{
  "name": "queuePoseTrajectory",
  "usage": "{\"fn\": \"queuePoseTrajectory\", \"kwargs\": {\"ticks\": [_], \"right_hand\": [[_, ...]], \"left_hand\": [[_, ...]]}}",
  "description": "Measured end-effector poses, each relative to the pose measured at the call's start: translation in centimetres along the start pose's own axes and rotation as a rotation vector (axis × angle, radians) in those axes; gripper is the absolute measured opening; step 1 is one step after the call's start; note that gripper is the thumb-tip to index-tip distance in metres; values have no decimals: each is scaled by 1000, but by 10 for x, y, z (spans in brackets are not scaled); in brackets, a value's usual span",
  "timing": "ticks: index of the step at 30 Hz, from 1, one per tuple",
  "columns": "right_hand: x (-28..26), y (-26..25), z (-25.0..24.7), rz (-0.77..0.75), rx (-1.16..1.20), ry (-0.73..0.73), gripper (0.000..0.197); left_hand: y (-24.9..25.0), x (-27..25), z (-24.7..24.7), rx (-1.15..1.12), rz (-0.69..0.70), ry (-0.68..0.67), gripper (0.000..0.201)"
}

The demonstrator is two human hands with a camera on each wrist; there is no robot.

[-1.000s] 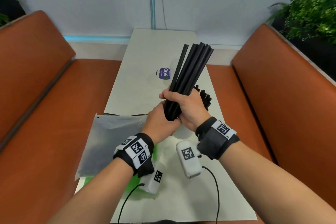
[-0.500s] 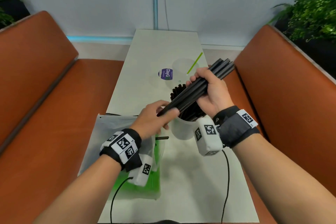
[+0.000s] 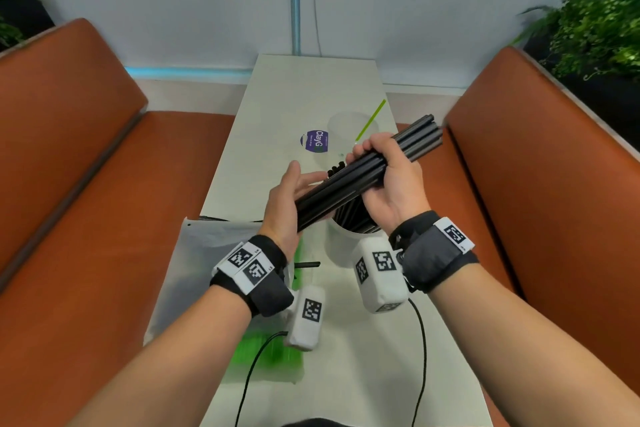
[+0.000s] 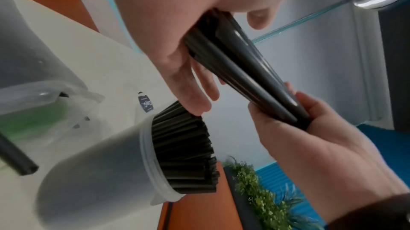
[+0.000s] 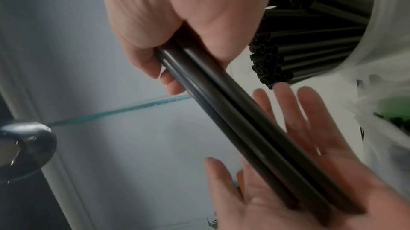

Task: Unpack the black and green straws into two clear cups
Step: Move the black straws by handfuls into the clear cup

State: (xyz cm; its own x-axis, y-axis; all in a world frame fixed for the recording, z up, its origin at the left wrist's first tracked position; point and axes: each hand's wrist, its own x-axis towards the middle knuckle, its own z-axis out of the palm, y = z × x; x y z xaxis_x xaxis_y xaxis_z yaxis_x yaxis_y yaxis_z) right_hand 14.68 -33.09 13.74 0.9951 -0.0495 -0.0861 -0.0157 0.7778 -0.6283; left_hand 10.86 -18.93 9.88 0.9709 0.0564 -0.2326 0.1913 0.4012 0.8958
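On the long white table (image 3: 277, 107), the plastic bag (image 3: 214, 253) with green straws (image 3: 266, 354) lies at the near left edge. The near cup (image 3: 341, 250), toward the right edge, stands packed with black straws. Right hand (image 3: 391, 191) grips a black straw bundle (image 3: 356, 180); left hand (image 3: 287, 204) lies flat, fingers wide, squaring its lower ends. Next, I judge: tip the bundle upright, lower it in.
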Motion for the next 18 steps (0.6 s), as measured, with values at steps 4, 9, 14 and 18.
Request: {"fn": "queuePoseTrajectory", "kwargs": {"ticks": [4, 9, 14, 18], "right_hand": [[1, -4, -2, -24, -94, -25, 14], [3, -4, -5, -35, -189, -48, 15], [1, -7, -4, 31, -261, -76, 18], [7, -23, -6, 31, -217, -33, 19]], "left_hand": [[-15, -1, -2, 196, 27, -63, 47], [-15, 4, -6, 804, 256, -255, 58], [-25, 6, -1, 919, 143, -220, 25], [-34, 9, -7, 945, 109, -253, 37]]}}
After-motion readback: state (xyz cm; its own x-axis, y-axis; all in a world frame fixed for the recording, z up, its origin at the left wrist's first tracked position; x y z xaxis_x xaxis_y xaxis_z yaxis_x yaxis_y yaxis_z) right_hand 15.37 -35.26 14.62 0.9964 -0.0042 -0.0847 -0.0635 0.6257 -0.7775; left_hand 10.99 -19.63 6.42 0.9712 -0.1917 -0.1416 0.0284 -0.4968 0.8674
